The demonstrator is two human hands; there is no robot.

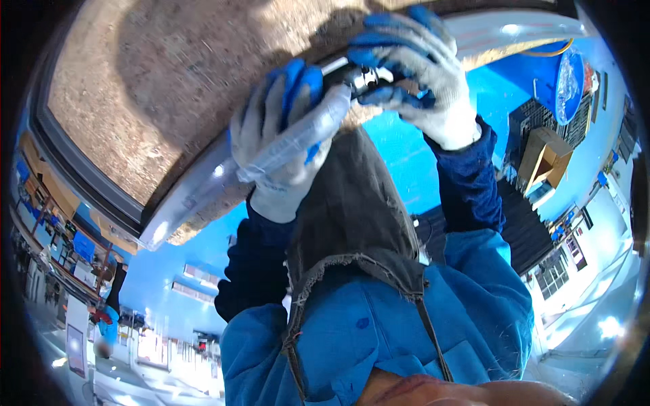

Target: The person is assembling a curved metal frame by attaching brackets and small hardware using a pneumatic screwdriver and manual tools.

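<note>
My left hand, in a white glove with blue-coated fingers, is closed at the near edge of a frame. A strip of clear plastic film runs across its palm and fingers. Beside it my right hand, gloved alike, curls its fingers around a small silver and black metal fitting on that edge. Both fingertips and part of the fitting are hidden, so its exact kind does not show. The dark grey frame lies on a chipboard surface, with clear film along its near side.
A blue bin with clear plastic inside stands at the right. Near it are an open cardboard box and a dark slatted crate. Another person in blue is far off at the left, near shelving. The floor is blue.
</note>
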